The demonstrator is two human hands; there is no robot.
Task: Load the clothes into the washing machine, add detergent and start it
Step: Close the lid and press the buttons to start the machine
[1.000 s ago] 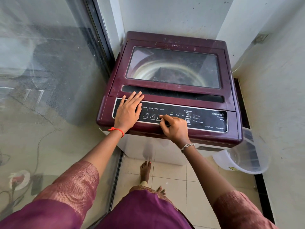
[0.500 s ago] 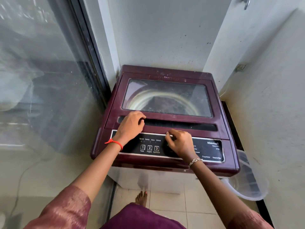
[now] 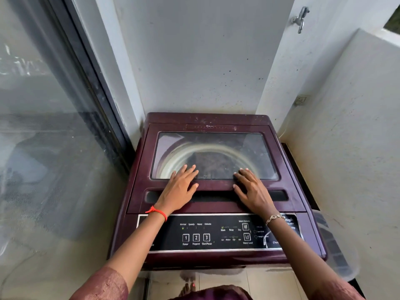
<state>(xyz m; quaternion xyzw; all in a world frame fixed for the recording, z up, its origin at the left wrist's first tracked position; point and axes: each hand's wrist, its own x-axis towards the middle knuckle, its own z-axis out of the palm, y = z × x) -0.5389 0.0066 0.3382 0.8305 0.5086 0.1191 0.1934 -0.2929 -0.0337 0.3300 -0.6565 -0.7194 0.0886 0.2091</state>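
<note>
On the front edge of the closed glass lid (image 3: 214, 156), both palms lie flat: the left hand (image 3: 178, 192) toward the lid's left front corner, the right hand (image 3: 252, 191) toward the right, fingers spread and gripping nothing. Through the glass a dark heap of clothes (image 3: 213, 164) sits in the drum of the maroon washing machine (image 3: 307, 234). Below the wrists runs the control panel (image 3: 216, 234), where small green lights show (one under Normal, one above Wash). Whether a cycle has actually begun I cannot tell. The risk, as I judge it: leaning weight on the lid could stress the glass, or a wrist dropping toward the panel could brush the Start/Pause button (image 3: 206, 237) and halt things.
</note>
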